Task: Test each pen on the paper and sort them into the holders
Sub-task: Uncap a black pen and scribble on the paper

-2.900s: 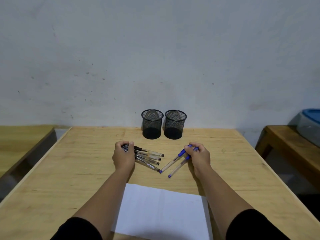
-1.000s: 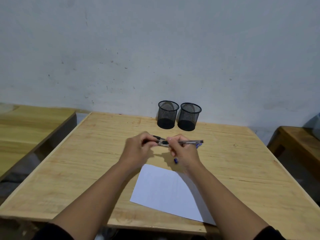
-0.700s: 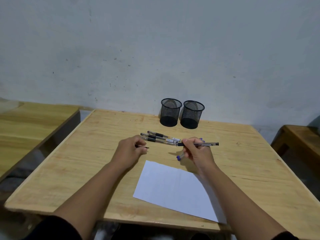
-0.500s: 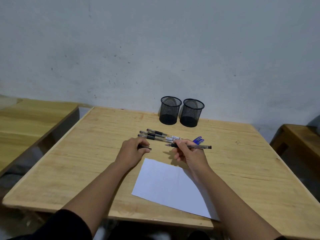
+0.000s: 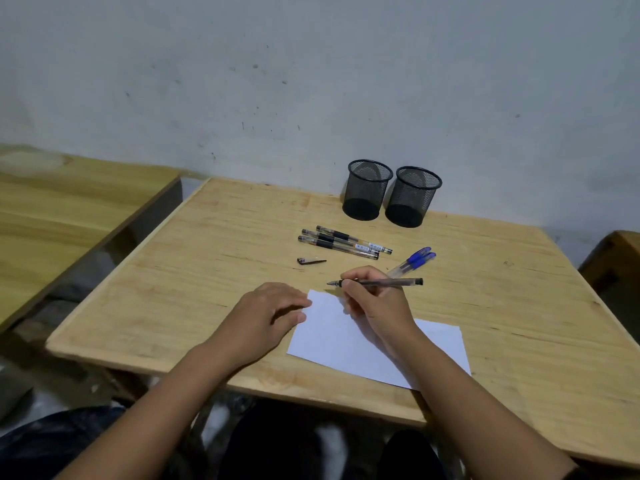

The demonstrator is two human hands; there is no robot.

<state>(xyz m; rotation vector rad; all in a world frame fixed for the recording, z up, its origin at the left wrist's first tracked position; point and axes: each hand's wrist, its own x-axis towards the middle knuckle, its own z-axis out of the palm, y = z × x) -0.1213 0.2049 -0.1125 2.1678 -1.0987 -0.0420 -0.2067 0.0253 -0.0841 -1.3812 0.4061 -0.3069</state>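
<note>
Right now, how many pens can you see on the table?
6: three black pens lying side by side near the holders, two blue-capped pens by the right hand, partly hidden, and one uncapped pen in that hand.

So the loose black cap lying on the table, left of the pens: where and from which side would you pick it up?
The cap lies flat with its clip pointing right, apart from the three black pens behind it. Probably best pinched across its thicker closed end, at its left, coming from above. The left hand is nearest and free, resting at the paper edge; the right hand holds the uncapped pen.
</note>
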